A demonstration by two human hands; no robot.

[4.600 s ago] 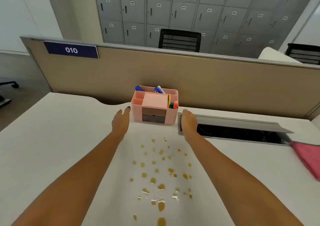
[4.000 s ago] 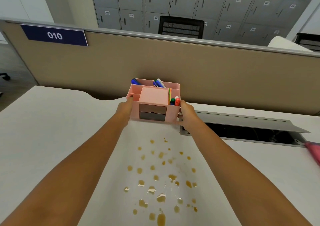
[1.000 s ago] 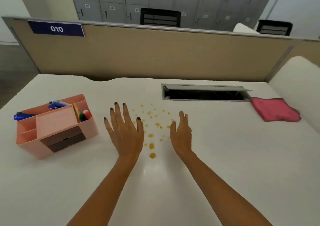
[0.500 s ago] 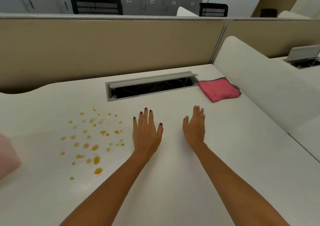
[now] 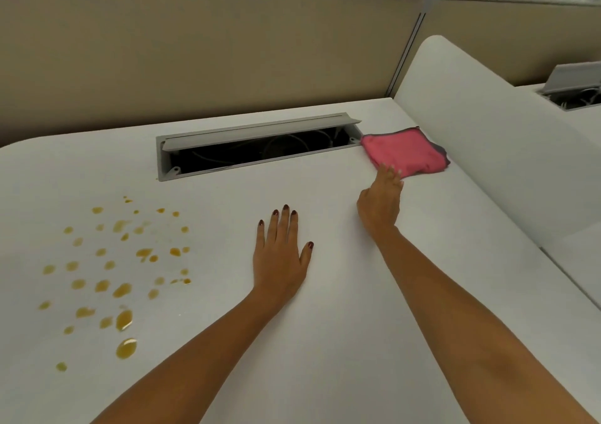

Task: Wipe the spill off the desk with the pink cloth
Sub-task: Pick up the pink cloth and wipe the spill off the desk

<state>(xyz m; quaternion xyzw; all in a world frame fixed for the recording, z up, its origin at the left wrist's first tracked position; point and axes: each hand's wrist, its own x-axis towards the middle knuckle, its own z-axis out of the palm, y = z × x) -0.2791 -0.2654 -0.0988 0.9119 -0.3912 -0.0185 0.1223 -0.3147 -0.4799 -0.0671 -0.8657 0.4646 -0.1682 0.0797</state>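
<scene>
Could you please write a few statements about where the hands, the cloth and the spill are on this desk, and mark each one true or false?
1. The right hand reaches the near edge of the pink cloth. True.
2. The left hand is wiping the spill with the cloth. False: it lies flat and empty on the desk, to the right of the drops.
3. The cloth lies at the right end of the open cable tray. True.
4. The desk has been wiped clean. False: amber drops are scattered over its left part.
5. The cloth is lifted off the desk. False: it lies folded on the surface, with only the fingers at its edge.
</scene>
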